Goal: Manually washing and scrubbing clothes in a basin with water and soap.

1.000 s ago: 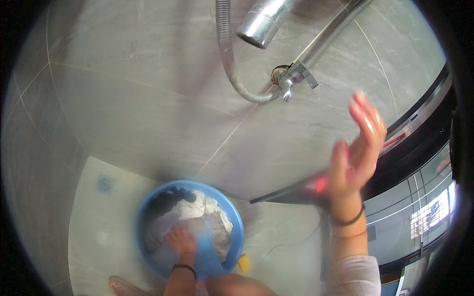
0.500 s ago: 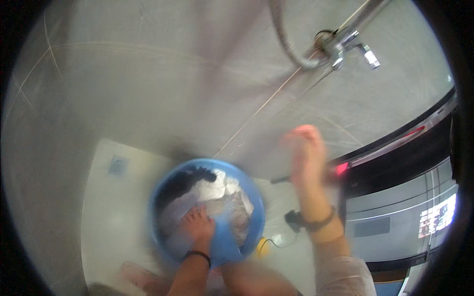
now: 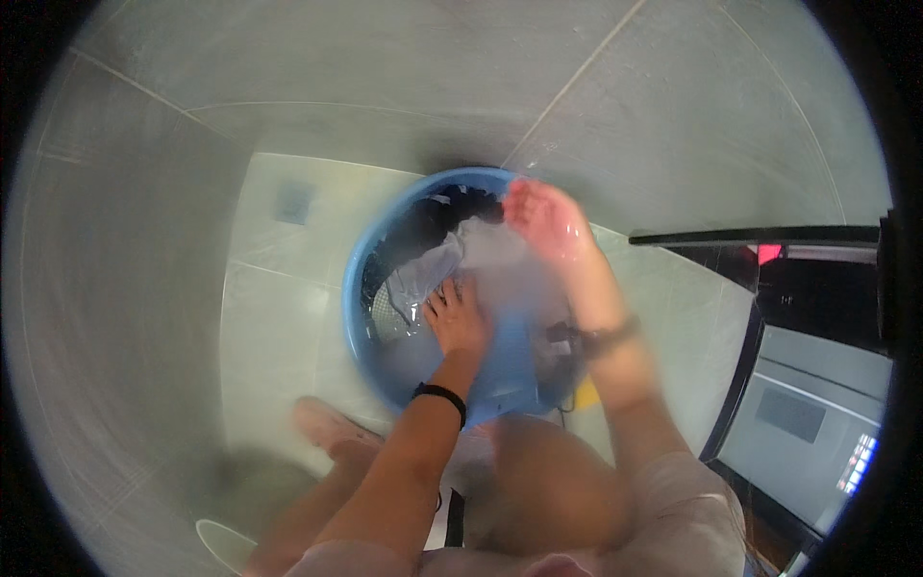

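A round blue tub [image 3: 354, 308] holds wet laundry and water. My left hand [image 3: 455, 317] lies on the laundry, palm down with its fingers spread, gripping nothing. Pale grey-white cloth [image 3: 433, 267] bunches just beyond its fingertips, and dark cloth [image 3: 420, 229] fills the far left of the tub. A smooth light blue sloping panel [image 3: 507, 370] shows inside the near side. My right hand [image 3: 546, 219] is raised over the tub's far right rim, its wet palm turned up and its loosely bent fingers apart. It looks empty, though blurred by motion.
Grey tiled walls [image 3: 317, 72] rise close behind the tub and at the left. A square floor drain [image 3: 294, 203] lies left of it. Something yellow [image 3: 586, 393] sits by its near right side. A dark-framed glass panel [image 3: 808, 423] stands at the right.
My view has tipped down, so the wall tap and hose have left the picture. My right hand has come from beside the tub to over its far right rim. The left stays on the laundry.
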The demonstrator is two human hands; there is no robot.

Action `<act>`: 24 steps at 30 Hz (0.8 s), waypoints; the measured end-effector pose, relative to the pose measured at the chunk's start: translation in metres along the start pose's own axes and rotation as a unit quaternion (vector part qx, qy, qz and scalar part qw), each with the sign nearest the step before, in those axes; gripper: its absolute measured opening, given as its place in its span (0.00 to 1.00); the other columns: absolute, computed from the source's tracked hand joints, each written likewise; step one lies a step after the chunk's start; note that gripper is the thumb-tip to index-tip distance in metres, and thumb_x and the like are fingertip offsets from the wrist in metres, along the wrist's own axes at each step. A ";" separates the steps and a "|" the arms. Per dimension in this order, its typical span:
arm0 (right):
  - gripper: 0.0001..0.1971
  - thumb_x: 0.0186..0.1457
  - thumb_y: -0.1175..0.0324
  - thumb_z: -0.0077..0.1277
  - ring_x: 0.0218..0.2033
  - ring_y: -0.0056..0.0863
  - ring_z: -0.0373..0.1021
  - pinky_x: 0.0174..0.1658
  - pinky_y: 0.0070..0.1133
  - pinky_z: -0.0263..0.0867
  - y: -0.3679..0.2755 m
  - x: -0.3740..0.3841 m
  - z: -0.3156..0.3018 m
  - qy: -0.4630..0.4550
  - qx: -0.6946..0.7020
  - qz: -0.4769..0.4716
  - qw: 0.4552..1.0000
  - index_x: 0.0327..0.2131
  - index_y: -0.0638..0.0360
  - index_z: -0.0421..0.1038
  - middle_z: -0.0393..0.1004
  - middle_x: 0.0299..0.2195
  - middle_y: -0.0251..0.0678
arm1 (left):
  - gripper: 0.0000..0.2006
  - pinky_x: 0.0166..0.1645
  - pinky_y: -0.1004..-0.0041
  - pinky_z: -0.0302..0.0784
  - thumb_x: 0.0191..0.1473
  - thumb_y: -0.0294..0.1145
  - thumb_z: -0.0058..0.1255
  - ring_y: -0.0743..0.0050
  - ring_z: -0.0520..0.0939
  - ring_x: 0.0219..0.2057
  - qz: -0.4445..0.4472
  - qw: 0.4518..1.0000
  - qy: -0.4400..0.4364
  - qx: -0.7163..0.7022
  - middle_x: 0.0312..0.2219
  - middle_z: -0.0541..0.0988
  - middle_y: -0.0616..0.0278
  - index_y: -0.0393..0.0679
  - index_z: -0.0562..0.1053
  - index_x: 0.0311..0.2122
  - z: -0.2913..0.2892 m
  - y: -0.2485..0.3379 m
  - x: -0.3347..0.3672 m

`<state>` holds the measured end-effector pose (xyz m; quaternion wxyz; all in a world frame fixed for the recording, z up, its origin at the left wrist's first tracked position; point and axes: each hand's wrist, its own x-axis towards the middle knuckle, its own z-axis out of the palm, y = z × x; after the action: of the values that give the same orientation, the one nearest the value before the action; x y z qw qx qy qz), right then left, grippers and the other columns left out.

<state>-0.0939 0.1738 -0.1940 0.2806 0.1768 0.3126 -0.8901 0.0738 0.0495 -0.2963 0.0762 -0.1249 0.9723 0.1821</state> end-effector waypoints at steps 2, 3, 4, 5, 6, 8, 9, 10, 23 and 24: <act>0.12 0.52 0.68 0.48 0.39 0.33 0.71 0.41 0.25 0.66 0.021 -0.023 -0.045 0.085 -0.421 -0.034 0.902 0.40 0.61 0.72 0.74 0.35 0.41 | 0.29 0.59 0.49 0.55 0.42 0.39 0.57 0.45 0.64 0.54 -0.003 1.000 0.006 0.000 0.54 0.65 0.55 0.53 0.66 0.54 -0.002 -0.004 0.009; 0.16 0.49 0.69 0.49 0.42 0.36 0.69 0.44 0.28 0.65 0.026 -0.032 -0.103 0.095 -0.623 -0.076 0.773 0.43 0.61 0.70 0.72 0.39 0.42 | 0.25 0.55 0.54 0.60 0.43 0.37 0.57 0.49 0.68 0.50 0.005 0.999 -0.013 -0.040 0.49 0.69 0.55 0.50 0.69 0.50 -0.002 0.002 0.020; 0.20 0.47 0.71 0.51 0.45 0.38 0.68 0.47 0.30 0.64 0.034 -0.044 -0.149 0.098 -0.786 -0.102 0.602 0.47 0.61 0.69 0.71 0.42 0.43 | 0.21 0.52 0.59 0.66 0.43 0.35 0.57 0.53 0.72 0.46 0.009 0.997 -0.037 -0.073 0.44 0.73 0.55 0.48 0.72 0.46 -0.004 0.001 0.029; 0.20 0.47 0.71 0.51 0.45 0.38 0.68 0.47 0.30 0.64 0.059 -0.052 -0.151 0.093 -0.777 -0.098 0.615 0.47 0.61 0.69 0.71 0.42 0.43 | 0.21 0.52 0.59 0.66 0.43 0.35 0.57 0.53 0.72 0.46 0.006 0.997 -0.042 -0.058 0.44 0.73 0.55 0.48 0.72 0.46 -0.011 -0.024 0.030; 0.24 0.44 0.71 0.51 0.48 0.40 0.66 0.50 0.32 0.62 0.075 -0.063 -0.151 0.109 -0.810 -0.150 0.557 0.49 0.60 0.67 0.69 0.45 0.44 | 0.17 0.48 0.57 0.67 0.44 0.36 0.56 0.51 0.74 0.41 -0.034 0.981 -0.016 -0.191 0.38 0.75 0.52 0.44 0.73 0.41 -0.017 -0.041 0.034; 0.30 0.42 0.74 0.49 0.52 0.42 0.61 0.54 0.34 0.58 0.102 -0.081 -0.133 0.120 -0.829 -0.201 0.507 0.54 0.62 0.62 0.65 0.50 0.44 | 0.14 0.44 0.55 0.70 0.44 0.36 0.55 0.48 0.76 0.33 -0.065 0.937 0.061 -0.337 0.30 0.75 0.47 0.39 0.74 0.35 -0.040 -0.059 0.023; 0.30 0.42 0.74 0.49 0.52 0.42 0.61 0.54 0.34 0.58 0.100 -0.090 -0.136 0.130 -0.832 -0.191 0.505 0.54 0.62 0.62 0.65 0.50 0.44 | 0.13 0.42 0.56 0.70 0.44 0.35 0.54 0.47 0.76 0.31 -0.053 0.923 0.109 -0.365 0.27 0.75 0.46 0.36 0.74 0.34 -0.058 -0.048 0.002; 0.29 0.42 0.75 0.49 0.51 0.42 0.62 0.53 0.34 0.58 0.105 -0.088 -0.128 0.134 -0.837 -0.197 0.493 0.53 0.62 0.62 0.65 0.49 0.44 | 0.13 0.44 0.61 0.70 0.45 0.32 0.53 0.50 0.76 0.36 -0.063 0.939 0.125 -0.313 0.32 0.76 0.47 0.38 0.74 0.36 -0.077 -0.059 -0.007; 0.14 0.54 0.67 0.42 0.44 0.43 0.70 0.49 0.32 0.64 0.083 -0.035 -0.177 0.142 -0.926 -0.177 0.302 0.42 0.58 0.73 0.75 0.37 0.48 | 0.34 0.65 0.46 0.40 0.48 0.50 0.53 0.44 0.51 0.63 0.152 0.986 -0.070 0.011 0.62 0.54 0.50 0.48 0.62 0.59 0.010 0.018 0.020; 0.14 0.54 0.66 0.43 0.41 0.44 0.72 0.47 0.33 0.66 0.083 -0.027 -0.170 0.169 -0.891 -0.324 0.270 0.41 0.57 0.74 0.77 0.34 0.47 | 0.34 0.65 0.46 0.40 0.50 0.53 0.51 0.44 0.51 0.63 0.123 0.987 -0.098 0.029 0.62 0.54 0.51 0.47 0.62 0.59 0.013 0.018 0.026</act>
<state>0.0019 0.2419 -0.3445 -0.1083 -0.1528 0.9820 -0.0229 0.0450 0.0650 -0.3075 0.1519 0.0161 0.9730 0.1733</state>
